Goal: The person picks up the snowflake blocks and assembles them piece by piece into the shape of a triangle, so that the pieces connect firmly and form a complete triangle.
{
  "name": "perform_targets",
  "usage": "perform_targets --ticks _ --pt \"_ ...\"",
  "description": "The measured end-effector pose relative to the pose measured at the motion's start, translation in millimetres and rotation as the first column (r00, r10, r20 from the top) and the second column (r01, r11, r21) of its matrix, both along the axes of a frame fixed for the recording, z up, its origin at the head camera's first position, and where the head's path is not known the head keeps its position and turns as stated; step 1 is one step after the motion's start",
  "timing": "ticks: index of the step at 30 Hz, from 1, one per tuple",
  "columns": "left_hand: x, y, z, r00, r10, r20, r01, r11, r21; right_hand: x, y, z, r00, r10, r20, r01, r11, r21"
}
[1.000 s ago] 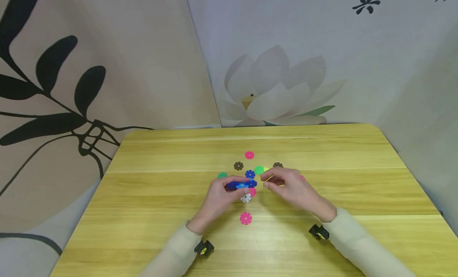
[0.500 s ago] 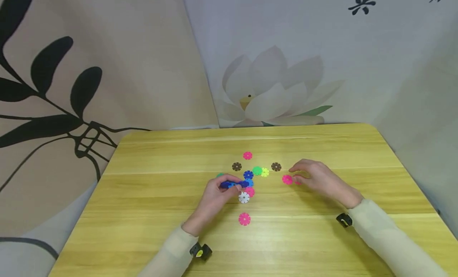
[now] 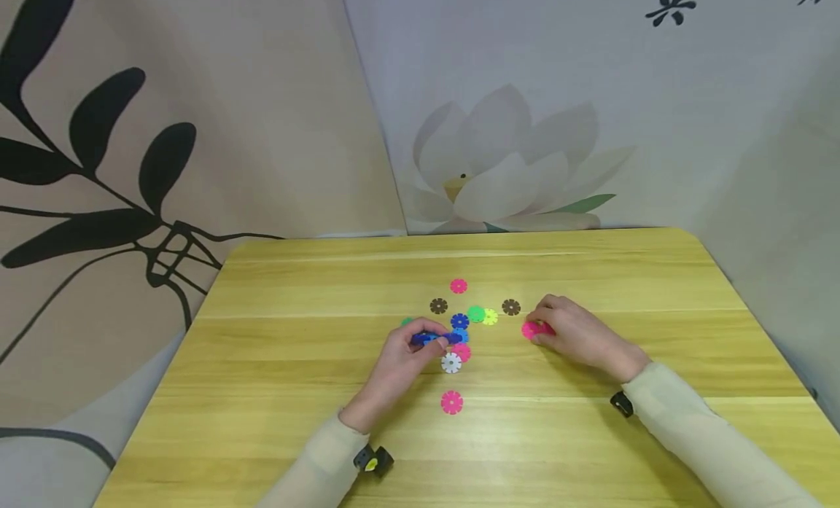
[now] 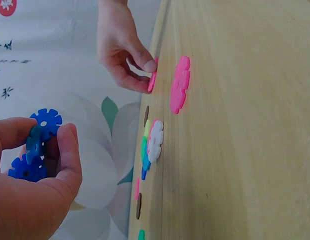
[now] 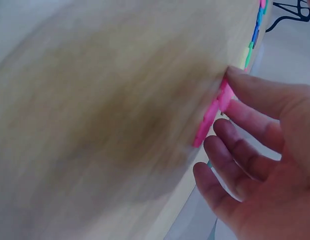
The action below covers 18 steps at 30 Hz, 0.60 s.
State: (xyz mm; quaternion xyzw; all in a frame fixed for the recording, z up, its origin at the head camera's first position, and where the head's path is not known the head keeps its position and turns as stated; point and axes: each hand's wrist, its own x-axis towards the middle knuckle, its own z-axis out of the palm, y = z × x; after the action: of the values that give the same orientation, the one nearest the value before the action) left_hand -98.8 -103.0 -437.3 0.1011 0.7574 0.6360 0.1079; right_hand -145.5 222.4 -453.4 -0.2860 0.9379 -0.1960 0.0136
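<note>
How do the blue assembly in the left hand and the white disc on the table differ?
The blue assembly groups several discs in two shades of blue; the white disc is a single white one. The left hand holds the blue assembly above the table; the white disc lies on the table, touched by neither hand. Both show notched rims.

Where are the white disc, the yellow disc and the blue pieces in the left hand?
White disc (image 3: 450,364): head view, near its centre.
Yellow disc (image 3: 491,317): head view, middle of its face.
Blue pieces (image 4: 33,147): left wrist view, on their middle part.
</note>
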Motion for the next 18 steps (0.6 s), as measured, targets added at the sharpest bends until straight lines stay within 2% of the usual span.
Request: perform_targets --ticks 4,9,18 --pt "0.3 1.3 -0.2 1.000 -0.009 -0.012 0.009 1.000 -0.001 0.4 -2 -0.2 0.999 -0.037 0.017 0.037 0.999 -0.017" --pt "0.7 3.6 0.9 1.000 -0.011 -0.014 0.011 1.000 0.013 0.5 -7 0.3 0.996 -0.067 0.063 0.073 0.993 -0.090" --pt "0.4 6.8 -0.4 0.998 0.007 0.068 -0.015 0.992 0.124 9.6 -17 9.2 0.989 -0.073 0.129 0.102 0.965 -0.240"
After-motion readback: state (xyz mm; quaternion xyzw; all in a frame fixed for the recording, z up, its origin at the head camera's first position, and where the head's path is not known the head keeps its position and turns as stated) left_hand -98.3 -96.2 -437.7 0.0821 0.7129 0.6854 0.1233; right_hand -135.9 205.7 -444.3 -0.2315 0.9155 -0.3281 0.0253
